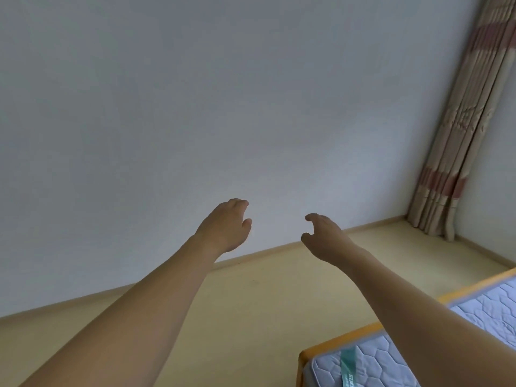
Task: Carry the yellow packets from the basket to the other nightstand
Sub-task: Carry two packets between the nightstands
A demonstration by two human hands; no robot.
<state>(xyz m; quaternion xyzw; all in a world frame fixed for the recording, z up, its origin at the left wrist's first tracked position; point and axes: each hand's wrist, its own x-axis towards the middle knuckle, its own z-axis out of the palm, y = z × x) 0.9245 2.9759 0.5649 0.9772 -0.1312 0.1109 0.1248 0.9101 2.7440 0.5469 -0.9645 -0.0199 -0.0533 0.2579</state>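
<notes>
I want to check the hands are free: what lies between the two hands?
Nothing. In the head view the gap between the left hand and right hand shows only the bare wall behind. No packet is in view.

Two bare hands, left hand [224, 226], right hand [325, 237], one mattress [391, 356], one curtain [463, 115]

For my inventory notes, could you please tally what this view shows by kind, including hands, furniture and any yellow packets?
Hands: 2, the left hand and the right hand, both holding nothing
Mattress on the bed frame: 1
Curtain: 1
Yellow packets: 0 in view
Basket: 0 in view
Nightstands: 0 in view
Total: 4 things visible
</notes>
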